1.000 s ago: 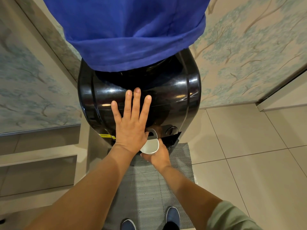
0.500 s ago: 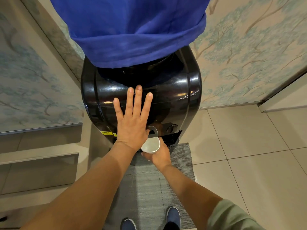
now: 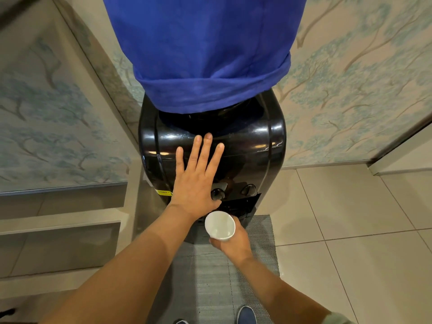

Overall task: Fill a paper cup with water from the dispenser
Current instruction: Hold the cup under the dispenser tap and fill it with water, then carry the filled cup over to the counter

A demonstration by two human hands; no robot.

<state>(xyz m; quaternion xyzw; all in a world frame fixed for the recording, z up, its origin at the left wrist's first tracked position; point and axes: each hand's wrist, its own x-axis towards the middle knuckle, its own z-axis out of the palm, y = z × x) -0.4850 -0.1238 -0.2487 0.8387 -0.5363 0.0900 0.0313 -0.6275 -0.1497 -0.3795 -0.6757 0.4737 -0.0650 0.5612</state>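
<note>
A black water dispenser (image 3: pixel 254 146) stands against the wall, its bottle under a blue cloth cover (image 3: pixel 201 50). My left hand (image 3: pixel 196 181) lies flat on the dispenser's front, fingers spread, its thumb near the left tap (image 3: pixel 217 194). A second tap (image 3: pixel 248 189) sits to the right. My right hand (image 3: pixel 233 242) holds a white paper cup (image 3: pixel 219 226) upright, just in front of and below the taps, clear of the dispensing recess. Whether there is water in the cup I cannot tell.
A grey mat (image 3: pixel 233 272) lies on the beige tiled floor (image 3: pixel 350 230) in front of the dispenser. My shoes (image 3: pixel 246 314) show at the bottom edge. Low beige steps or shelves (image 3: pixel 58 220) run along the left. Patterned walls close in behind and on both sides.
My right hand has drawn the cup back out from under the tap toward me, and the whole rim now shows. The left hand stays flat on the dispenser.
</note>
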